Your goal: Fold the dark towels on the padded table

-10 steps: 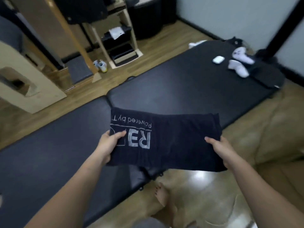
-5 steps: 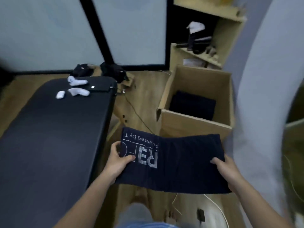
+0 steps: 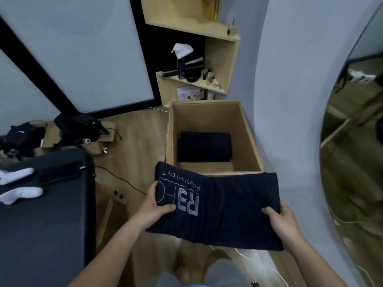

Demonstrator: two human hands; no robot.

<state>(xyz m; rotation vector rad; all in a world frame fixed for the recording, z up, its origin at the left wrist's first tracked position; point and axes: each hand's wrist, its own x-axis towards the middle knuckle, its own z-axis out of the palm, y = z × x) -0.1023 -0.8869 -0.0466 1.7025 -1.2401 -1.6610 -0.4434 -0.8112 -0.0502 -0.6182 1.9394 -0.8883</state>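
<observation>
gripping the folded towel (image 3: pixel 223 206) by both ends, left hand (image 3: pixel 154 210) and right hand (image 3: pixel 281 220) keep it flat, probably for the box (image 3: pixel 248 131).

Padded table (image 3: pixel 41 235) bearing white socks (image 3: pixel 20 192), wooden floor (image 3: pixel 141 146) under open cardboard box (image 3: pixel 245 131)

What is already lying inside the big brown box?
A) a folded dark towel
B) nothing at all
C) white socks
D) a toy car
A: a folded dark towel lies on the bottom of the cardboard box, beyond the printed towel held by the left hand and right hand.
</observation>
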